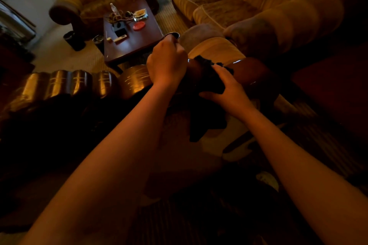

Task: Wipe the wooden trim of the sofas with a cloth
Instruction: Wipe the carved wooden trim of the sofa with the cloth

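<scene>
Here, dark crumpled cloth [207,81] (partly hanging) over glossy wooden trim [253,71].

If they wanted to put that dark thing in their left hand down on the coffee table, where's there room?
The coffee table is bare along its near and right side, below the red lid. Its far left end is crowded with a bottle, cords and small boxes.

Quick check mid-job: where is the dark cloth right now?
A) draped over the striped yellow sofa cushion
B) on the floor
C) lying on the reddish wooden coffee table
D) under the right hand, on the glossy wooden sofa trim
D: the dark cloth lies on the glossy dark wooden sofa trim, with the right hand gripping it.
</scene>
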